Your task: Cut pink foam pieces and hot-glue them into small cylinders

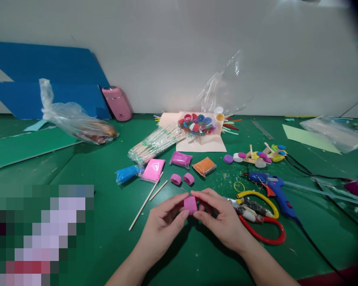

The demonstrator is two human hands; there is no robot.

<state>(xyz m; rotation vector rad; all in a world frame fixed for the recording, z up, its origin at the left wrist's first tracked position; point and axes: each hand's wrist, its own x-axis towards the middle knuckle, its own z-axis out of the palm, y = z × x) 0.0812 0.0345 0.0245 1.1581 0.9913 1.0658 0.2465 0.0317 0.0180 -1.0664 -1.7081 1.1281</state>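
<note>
Hands close together above the green surface, fingertips nearly meeting: left hand and right hand both pinching one small pink-purple piece between thumbs and forefingers. Directly in front of that grip, two pink cap-like rings side by side on the surface, just apart from each other. To the left of them, two pale thin sticks, one longer than the other, slanting and well clear of the left wrist.

Farther back, a loose row of wrapped packets: a blue packet touching a light pink packet, then a magenta packet and an orange packet. Behind these, a clear-wrapped bundle of sticks beside a clear bag of coloured caps on a pale sheet.

Right of the hands, a tool with yellow and red handles, partly behind the right hand; too overlapped there to tell whether one tool or two. Beyond it, a yellow band, a blue glue gun and a cluster of caps and wooden bits. Against the wall, a pink flask, leaning.
</note>
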